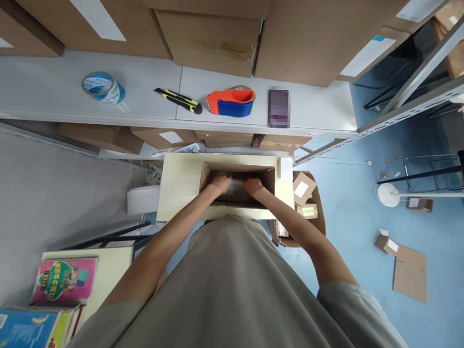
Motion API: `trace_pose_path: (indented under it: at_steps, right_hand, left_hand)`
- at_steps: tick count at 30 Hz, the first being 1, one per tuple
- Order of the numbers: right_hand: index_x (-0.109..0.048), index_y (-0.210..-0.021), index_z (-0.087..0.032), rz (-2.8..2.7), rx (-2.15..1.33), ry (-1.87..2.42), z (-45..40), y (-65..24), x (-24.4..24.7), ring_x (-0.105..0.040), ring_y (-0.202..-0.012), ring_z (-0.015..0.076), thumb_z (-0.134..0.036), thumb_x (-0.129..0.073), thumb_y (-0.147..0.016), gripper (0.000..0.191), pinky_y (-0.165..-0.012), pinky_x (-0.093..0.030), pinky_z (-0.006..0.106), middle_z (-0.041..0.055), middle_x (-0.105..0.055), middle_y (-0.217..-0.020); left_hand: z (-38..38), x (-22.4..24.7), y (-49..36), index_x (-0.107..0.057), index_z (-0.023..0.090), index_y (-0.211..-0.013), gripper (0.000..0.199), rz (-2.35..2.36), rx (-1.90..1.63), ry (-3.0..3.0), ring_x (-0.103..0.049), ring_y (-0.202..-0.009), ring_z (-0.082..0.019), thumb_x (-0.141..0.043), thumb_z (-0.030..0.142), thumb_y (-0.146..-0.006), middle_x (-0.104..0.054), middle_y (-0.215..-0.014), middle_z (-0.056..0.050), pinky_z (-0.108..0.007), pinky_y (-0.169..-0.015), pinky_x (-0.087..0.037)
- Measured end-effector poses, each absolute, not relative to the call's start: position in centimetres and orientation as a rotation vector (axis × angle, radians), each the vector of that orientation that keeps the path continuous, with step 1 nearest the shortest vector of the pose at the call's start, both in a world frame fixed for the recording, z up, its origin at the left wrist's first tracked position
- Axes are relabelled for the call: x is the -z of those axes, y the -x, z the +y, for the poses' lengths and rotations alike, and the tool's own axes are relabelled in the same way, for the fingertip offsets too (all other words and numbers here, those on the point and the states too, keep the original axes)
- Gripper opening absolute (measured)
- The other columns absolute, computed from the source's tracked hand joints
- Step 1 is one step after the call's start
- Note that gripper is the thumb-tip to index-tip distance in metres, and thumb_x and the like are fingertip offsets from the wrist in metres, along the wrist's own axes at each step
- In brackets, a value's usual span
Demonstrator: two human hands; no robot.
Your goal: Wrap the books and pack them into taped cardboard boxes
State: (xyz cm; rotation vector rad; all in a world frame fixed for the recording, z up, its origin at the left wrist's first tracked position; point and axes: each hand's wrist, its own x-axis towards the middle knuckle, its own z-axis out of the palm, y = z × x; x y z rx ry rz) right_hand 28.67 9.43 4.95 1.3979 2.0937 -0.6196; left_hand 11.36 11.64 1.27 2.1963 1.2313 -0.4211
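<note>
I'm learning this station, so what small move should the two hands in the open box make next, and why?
Probably settle the greyish item level in the open box before letting go: the left hand and the right hand are both inside the box, one at each side of that item, and whether it lies flat is hard to tell.

pink book: big yellow writing is showing, too blurry to read | blue book: a barcode is showing | tape roll: blurry print is showing
</note>
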Motion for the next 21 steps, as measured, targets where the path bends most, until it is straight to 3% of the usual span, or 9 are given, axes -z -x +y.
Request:
trace_pose_path:
  at_steps: [3,5,8,11,13,15,18,21]
  right_hand:
    - [-0.064,-0.147,-0.002,2.206,0.584,-1.532,7.2,-31.6,-6.3,-0.055,-0.151,0.036,-0.008,-0.048,-0.104,0.046,-0.121,-0.049,0.049,0.0314,-0.055,-0.159]
    - [-0.064,-0.15,-0.012,2.427,0.644,-1.815,4.9,-34.3,-7.3,-0.05,-0.155,0.0331,-0.019,-0.054,-0.106,0.046,-0.127,-0.045,0.05,0.0217,-0.055,-0.164]
    - [-0.062,-0.152,-0.016,2.43,0.659,-2.487,1.1,-37.6,-8.3,-0.054,-0.149,0.0352,-0.042,-0.057,-0.108,0.051,-0.121,-0.05,0.057,0.0207,-0.06,-0.158]
    - [-0.064,-0.148,-0.015,2.192,0.985,-2.838,-1.8,-38.8,-8.3,-0.066,-0.134,0.0369,-0.06,-0.064,-0.103,0.063,-0.108,-0.06,0.059,0.0227,-0.068,-0.145]
    - [-0.065,-0.145,-0.017,2.126,1.331,-2.796,-2.9,-38.3,-7.9,-0.071,-0.126,0.0333,-0.063,-0.066,-0.101,0.064,-0.102,-0.064,0.053,0.0203,-0.072,-0.14]
    - [-0.066,-0.146,-0.02,2.212,1.476,-2.594,-3.4,-37.3,-7.3,-0.07,-0.13,0.0314,-0.062,-0.069,-0.099,0.063,-0.106,-0.062,0.05,0.0176,-0.071,-0.145]
    - [-0.068,-0.144,-0.022,2.355,1.272,-2.225,-3.0,-36.1,-6.5,-0.067,-0.136,0.0327,-0.053,-0.076,-0.097,0.057,-0.115,-0.056,0.05,0.0162,-0.068,-0.15]
    - [-0.069,-0.14,-0.02,2.243,1.025,-2.072,-1.7,-35.7,-6.0,-0.075,-0.122,0.0338,-0.046,-0.073,-0.101,0.047,-0.106,-0.058,0.047,0.0167,-0.076,-0.136]
  left_hand:
    - [9.4,-3.2,-9.5,-0.056,0.006,-0.155,0.064,1.311,0.293,-2.236,-0.044,-0.159,-0.039,-0.07,0.019,-0.094,-0.047,-0.167,-0.029,-0.051,-0.133,-0.031]
    - [7.2,-5.0,-7.5,-0.053,0.014,-0.16,0.06,1.357,-0.004,-2.255,-0.037,-0.164,-0.035,-0.062,0.025,-0.102,-0.047,-0.171,-0.02,-0.051,-0.137,-0.025]
    - [3.9,-7.3,-4.1,-0.042,0.021,-0.168,0.073,1.691,-0.354,-2.149,-0.028,-0.167,-0.036,-0.067,0.039,-0.102,-0.036,-0.177,-0.016,-0.056,-0.136,-0.027]
    - [1.6,-7.7,-1.8,-0.029,0.02,-0.172,0.095,1.901,-0.457,-1.908,-0.038,-0.161,-0.039,-0.078,0.046,-0.094,-0.043,-0.171,-0.021,-0.057,-0.132,-0.036]
    - [0.7,-7.2,-1.2,-0.031,0.021,-0.171,0.094,1.847,-0.47,-1.842,-0.047,-0.155,-0.036,-0.078,0.047,-0.094,-0.055,-0.162,-0.019,-0.053,-0.129,-0.04]
    - [0.4,-6.7,-1.2,-0.033,0.023,-0.17,0.085,1.71,-0.458,-1.851,-0.053,-0.151,-0.033,-0.072,0.046,-0.098,-0.062,-0.155,-0.016,-0.05,-0.13,-0.039]
    - [0.7,-6.3,-1.4,-0.032,0.027,-0.171,0.076,1.501,-0.312,-1.856,-0.055,-0.151,-0.031,-0.062,0.048,-0.105,-0.066,-0.155,-0.011,-0.051,-0.133,-0.032]
    - [2.0,-5.9,-1.5,-0.032,0.026,-0.172,0.09,1.404,-0.069,-1.781,-0.054,-0.152,-0.035,-0.074,0.055,-0.097,-0.061,-0.16,-0.013,-0.047,-0.126,-0.041]
